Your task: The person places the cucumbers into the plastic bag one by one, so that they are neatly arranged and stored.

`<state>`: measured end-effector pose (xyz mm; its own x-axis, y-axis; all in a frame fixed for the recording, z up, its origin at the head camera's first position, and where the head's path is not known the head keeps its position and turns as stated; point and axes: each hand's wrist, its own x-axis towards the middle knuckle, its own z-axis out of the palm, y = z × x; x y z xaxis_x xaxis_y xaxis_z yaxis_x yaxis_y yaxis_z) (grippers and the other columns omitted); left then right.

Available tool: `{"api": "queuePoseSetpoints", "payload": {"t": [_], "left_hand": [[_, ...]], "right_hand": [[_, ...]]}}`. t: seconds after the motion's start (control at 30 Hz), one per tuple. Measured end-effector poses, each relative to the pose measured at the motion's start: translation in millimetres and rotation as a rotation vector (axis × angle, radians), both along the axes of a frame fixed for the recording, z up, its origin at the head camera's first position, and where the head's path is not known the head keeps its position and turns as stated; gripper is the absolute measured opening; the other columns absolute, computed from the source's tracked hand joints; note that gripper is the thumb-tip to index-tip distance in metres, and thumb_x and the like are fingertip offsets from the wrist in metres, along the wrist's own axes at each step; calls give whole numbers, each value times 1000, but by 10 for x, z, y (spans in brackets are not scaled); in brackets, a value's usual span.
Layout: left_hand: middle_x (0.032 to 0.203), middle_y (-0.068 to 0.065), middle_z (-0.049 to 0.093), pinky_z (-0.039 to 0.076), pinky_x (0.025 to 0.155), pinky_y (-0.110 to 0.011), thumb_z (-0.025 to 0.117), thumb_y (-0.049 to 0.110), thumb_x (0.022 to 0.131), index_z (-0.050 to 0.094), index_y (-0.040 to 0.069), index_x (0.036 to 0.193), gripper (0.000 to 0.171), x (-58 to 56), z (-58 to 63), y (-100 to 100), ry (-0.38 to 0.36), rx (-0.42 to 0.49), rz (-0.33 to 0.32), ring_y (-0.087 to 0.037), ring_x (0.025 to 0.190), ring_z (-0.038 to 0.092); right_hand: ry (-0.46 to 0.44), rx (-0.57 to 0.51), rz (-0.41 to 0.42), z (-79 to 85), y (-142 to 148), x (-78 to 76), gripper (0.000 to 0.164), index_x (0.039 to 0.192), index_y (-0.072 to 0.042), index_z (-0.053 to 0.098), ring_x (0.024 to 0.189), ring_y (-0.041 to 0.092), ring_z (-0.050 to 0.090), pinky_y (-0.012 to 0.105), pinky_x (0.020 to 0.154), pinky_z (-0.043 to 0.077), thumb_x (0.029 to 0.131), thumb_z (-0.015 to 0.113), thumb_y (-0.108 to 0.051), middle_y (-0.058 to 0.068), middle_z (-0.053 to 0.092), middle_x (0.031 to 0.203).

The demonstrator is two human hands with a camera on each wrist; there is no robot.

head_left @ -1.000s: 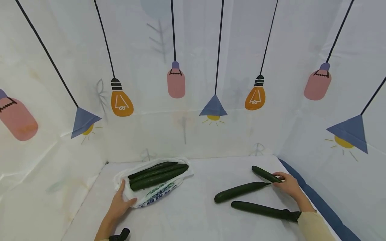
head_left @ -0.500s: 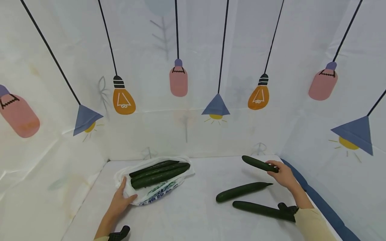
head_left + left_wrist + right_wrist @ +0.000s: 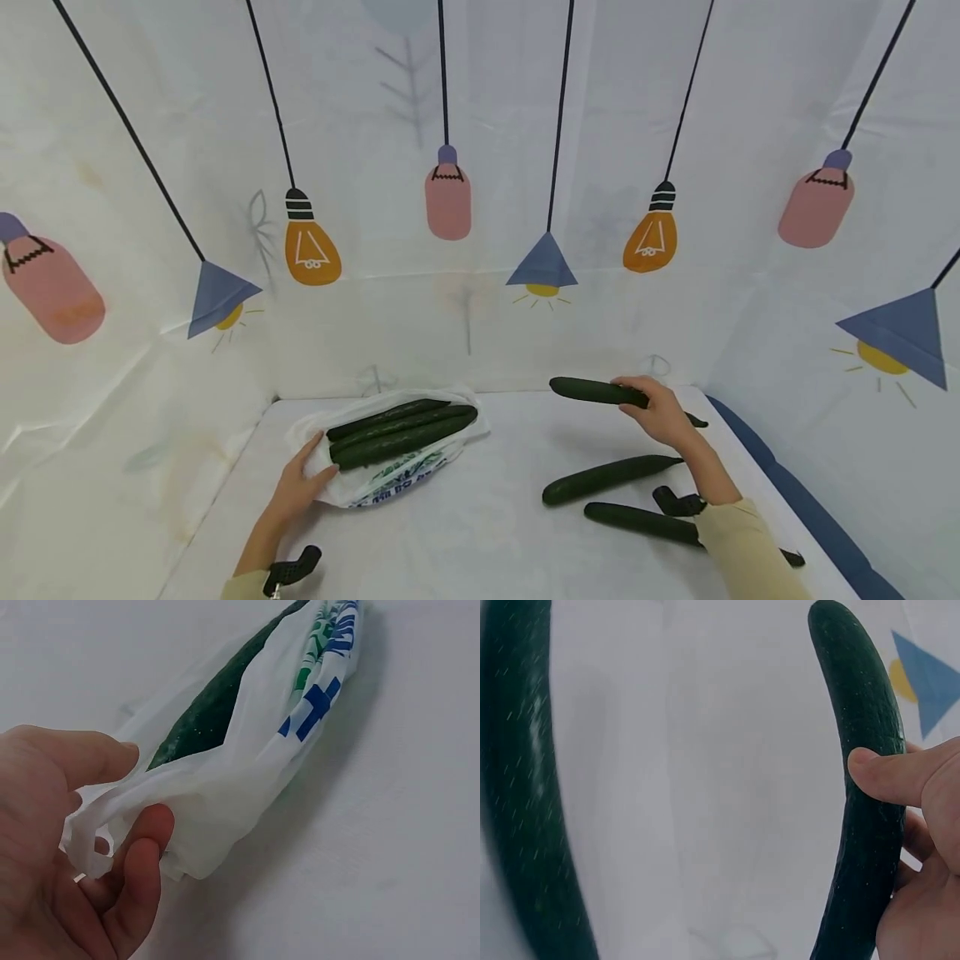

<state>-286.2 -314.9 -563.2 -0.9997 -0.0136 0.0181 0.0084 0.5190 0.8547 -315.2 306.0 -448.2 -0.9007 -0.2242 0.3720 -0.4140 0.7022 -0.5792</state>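
The left hand [image 3: 296,489] pinches the bag [image 3: 206,825] at its two o'clock; the right hand [image 3: 660,410] grips a cucumber [image 3: 588,389] jutting toward nine.

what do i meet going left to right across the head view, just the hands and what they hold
Left hand → bag → cucumber → right hand.

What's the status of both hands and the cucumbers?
Left hand holding plastic bag. Right hand gripping a cucumber above the table. Three cucumbers visible in bag, two on table. No obstacle visible.
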Motion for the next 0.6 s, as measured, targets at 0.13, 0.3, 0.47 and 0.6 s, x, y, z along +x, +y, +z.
{"api": "queuePoseSetpoints", "payload": {"t": [0.13, 0.3, 0.47, 0.6], "left_hand": [[156, -29, 13, 13, 110, -61, 65, 27, 95, 17, 3, 155, 80, -97, 41, -53, -28, -6, -12, -47, 142, 8], [156, -30, 8, 15, 110, -62, 69, 29, 91, 7, 4, 156, 93, -214, 83, -37, -83, 5, -9, -48, 142, 6], [156, -31, 6, 16, 109, -63, 74, 23, 86, 3, 5, 156, 101, -273, 102, -12, -115, 5, 2, -49, 141, 6], [156, -30, 6, 15, 110, -61, 74, 19, 86, 3, 7, 156, 101, -314, 77, -20, -123, 16, 12, -47, 142, 5]], "right_hand": [[16, -20, 70, 74, -230, -85, 41, 128, -3, 61, 108, 36, 57, 53, 87, 47, 87, 69, 2, 16, 61, 120], [34, -45, 146, 191, -525, -213, 40, 126, -4, 62, 110, 34, 57, 52, 89, 47, 87, 69, 2, 14, 61, 120], [33, -74, 221, 192, -811, -398, 40, 126, -4, 62, 112, 33, 56, 52, 92, 46, 87, 70, 2, 12, 61, 121], [9, -78, 269, 167, -1064, -543, 40, 126, -4, 62, 112, 32, 56, 50, 92, 46, 88, 69, 1, 12, 61, 122]]}}
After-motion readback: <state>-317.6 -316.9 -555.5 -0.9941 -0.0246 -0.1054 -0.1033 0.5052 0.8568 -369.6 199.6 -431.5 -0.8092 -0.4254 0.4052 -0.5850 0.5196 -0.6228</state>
